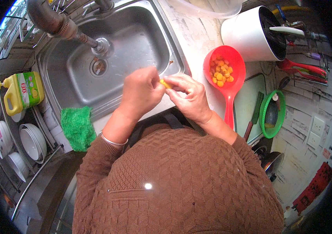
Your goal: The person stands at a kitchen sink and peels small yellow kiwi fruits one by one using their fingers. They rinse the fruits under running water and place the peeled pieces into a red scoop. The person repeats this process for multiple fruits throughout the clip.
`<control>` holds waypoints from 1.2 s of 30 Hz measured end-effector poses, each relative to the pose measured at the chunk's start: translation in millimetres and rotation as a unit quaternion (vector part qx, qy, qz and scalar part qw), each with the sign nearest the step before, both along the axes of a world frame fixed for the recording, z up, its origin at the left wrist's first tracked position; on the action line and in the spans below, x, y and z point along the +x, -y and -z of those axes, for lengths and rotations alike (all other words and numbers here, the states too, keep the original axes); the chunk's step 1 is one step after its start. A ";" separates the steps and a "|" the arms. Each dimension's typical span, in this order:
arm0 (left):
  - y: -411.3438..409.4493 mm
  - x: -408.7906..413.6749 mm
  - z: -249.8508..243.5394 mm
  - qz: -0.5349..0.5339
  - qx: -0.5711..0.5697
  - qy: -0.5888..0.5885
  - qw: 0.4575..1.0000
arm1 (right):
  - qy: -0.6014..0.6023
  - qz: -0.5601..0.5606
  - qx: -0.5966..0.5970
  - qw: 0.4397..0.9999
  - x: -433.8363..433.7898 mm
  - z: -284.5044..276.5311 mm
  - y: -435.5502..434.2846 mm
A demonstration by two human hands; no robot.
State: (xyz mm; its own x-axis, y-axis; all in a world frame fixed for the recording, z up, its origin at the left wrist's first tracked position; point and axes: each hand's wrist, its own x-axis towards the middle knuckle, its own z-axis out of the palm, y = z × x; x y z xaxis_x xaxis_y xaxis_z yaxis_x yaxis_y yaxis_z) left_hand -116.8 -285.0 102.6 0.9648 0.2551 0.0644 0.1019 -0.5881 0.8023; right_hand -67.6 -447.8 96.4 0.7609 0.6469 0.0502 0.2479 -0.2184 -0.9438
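Note:
Between my hands, at the front edge of the sink, is a small yellow piece of food (165, 84), mostly covered by fingers; its exact kind cannot be made out. My left hand (143, 88) is curled with its thumb and forefinger against one end of the piece. The thumb and fingertips of my right hand (189, 96) pinch the other end. To the right, a red plastic scoop (238, 63) rests on the counter, its handle towards me. Inside it lie several small orange-yellow rounded pieces (220, 71).
A stainless sink (130, 46) with a faucet (75, 33) lies ahead. At left are a green cloth (77, 128), a yellow detergent bottle (24, 92) and racked bowls (33, 143). At right are a white container (241, 33), a cutting board (244, 101), a knife (256, 108) and a green basket (282, 114).

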 end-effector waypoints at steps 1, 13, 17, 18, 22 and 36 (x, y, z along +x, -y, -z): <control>-0.1 0.1 2.3 -0.003 0.005 0.004 1.000 | -0.020 0.014 0.010 1.000 -0.9 2.0 -0.9; -33.1 0.0 30.6 -0.026 -0.367 -0.097 0.925 | -0.413 0.060 0.122 0.901 8.1 -1.2 -3.2; -30.9 -0.9 21.9 -0.043 -0.236 -0.067 0.968 | -0.396 0.066 0.117 0.908 9.4 -2.4 -4.5; -27.8 -1.4 21.0 -0.046 -0.230 -0.048 0.971 | -0.372 0.062 0.110 0.920 9.2 -0.2 -4.7; -18.9 -0.9 5.9 0.001 -0.161 -0.025 0.987 | -0.264 0.054 0.050 0.962 8.4 -2.1 -5.8; -23.5 -1.2 18.2 -0.005 -0.211 -0.092 0.973 | -0.075 -0.006 0.011 0.997 4.8 3.0 -6.2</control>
State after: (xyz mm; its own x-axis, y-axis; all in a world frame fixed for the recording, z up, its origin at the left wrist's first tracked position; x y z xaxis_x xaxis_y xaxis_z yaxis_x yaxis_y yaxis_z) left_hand -118.0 -261.5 84.4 0.9474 0.2315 -0.2211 0.2703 -0.2084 0.9400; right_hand -62.9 -441.6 93.3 0.7535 0.6556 -0.0495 0.1052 -0.1946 -0.9752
